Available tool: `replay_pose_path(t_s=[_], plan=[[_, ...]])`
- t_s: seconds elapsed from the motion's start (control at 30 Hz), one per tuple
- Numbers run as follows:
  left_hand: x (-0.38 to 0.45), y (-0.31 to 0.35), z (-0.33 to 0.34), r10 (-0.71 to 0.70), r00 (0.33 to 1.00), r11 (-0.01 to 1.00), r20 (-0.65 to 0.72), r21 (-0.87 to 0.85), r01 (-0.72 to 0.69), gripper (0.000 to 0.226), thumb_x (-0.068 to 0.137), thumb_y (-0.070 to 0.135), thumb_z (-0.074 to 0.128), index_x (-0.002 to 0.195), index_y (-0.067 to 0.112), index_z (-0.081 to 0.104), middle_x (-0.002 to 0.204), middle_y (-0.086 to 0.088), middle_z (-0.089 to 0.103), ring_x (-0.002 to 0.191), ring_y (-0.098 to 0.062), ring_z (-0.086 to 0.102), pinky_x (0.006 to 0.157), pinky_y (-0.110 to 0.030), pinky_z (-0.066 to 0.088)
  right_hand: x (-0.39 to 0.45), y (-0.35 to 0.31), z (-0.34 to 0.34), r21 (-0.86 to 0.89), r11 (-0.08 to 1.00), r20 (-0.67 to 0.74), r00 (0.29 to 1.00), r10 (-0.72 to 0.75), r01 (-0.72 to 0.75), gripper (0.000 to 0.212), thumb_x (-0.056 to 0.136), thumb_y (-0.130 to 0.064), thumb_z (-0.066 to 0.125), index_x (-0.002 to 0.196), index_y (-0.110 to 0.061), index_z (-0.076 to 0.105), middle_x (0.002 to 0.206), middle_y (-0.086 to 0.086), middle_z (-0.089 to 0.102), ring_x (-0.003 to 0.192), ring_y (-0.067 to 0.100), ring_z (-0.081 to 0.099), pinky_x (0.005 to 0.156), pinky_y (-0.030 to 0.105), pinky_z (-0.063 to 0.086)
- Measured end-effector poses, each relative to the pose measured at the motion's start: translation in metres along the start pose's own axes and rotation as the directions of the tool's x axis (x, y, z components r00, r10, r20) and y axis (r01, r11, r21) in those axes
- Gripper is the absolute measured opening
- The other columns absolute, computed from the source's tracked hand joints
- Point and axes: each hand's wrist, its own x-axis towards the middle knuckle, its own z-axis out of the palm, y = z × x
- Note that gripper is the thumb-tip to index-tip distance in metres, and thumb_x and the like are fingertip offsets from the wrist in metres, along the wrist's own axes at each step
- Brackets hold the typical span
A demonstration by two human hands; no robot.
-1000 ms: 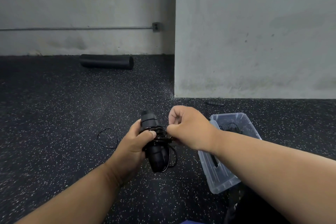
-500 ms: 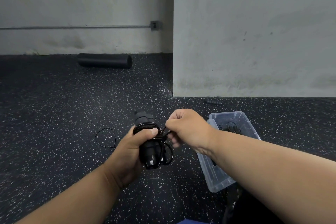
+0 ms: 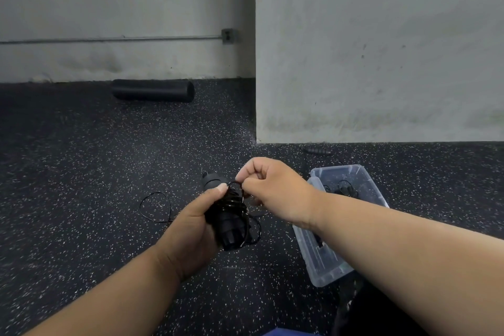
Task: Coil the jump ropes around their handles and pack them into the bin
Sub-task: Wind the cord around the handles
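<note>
A pair of black jump rope handles point(image 3: 226, 215), bundled side by side and tilted slightly, with thin black cord point(image 3: 236, 199) coiled tightly around their middle. A loose loop of the cord point(image 3: 155, 207) trails on the speckled floor to the left. On the right lies a clear plastic bin point(image 3: 341, 267), with another black jump rope point(image 3: 345, 189) inside its far end.

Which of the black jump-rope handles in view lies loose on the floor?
The black ribbed handle by the grey wall's base; the others are gripped in the left hand or inside the clear plastic bin.
</note>
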Motion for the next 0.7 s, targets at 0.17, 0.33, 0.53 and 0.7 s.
replay_pose_path(t_s=[0.17,0.33,0.53,0.7], plan=[[0.004,-0.003,0.002,-0.021,0.999,0.999,-0.038,0.024,0.022,0.055,0.087,0.044,0.069,0.126,0.006,0.064,0.109,-0.016,0.069,0.095,-0.029,0.069,0.085,-0.046,0.058,0.005,0.014,-0.008,0.0,0.994,-0.071,0.992,0.107,-0.107,0.013,0.094,-0.021,0.062,0.102,-0.015,0.07,0.086,-0.003,0.072,0.064,0.006,0.06,0.058,0.022,0.048],[0.004,-0.003,0.008,-0.013,0.999,1.0,-0.037,-0.001,0.013,0.048,0.095,0.046,0.061,0.118,0.004,0.068,0.11,-0.02,0.076,0.092,-0.031,0.076,0.085,-0.046,0.057,-0.005,0.027,-0.001,-0.058,0.992,0.01,0.994,0.113,-0.113,0.029,0.096,-0.036,0.067,0.105,-0.009,0.067,0.081,-0.004,0.072,0.066,0.003,0.062,0.06,0.019,0.049],[0.006,-0.008,0.01,-0.034,0.997,0.999,-0.074,-0.008,0.034,0.055,0.102,0.047,0.055,0.122,-0.002,0.069,0.123,-0.028,0.072,0.108,-0.039,0.074,0.1,-0.053,0.052,-0.004,0.046,0.009,-0.004,0.992,0.006,0.992,0.124,-0.124,0.032,0.097,-0.045,0.068,0.088,-0.015,0.061,0.075,0.0,0.063,0.068,0.018,0.054,0.064,0.037,0.043],[0.014,-0.013,0.01,-0.018,0.996,1.0,-0.089,-0.02,0.016,0.061,0.103,0.048,0.053,0.132,-0.004,0.064,0.127,-0.028,0.07,0.115,-0.041,0.071,0.09,-0.049,0.061,-0.005,0.053,0.01,0.137,0.973,0.016,0.983,0.185,-0.186,0.034,0.096,-0.056,0.063,0.089,-0.024,0.057,0.079,-0.005,0.064,0.073,0.016,0.054,0.068,0.035,0.045]])
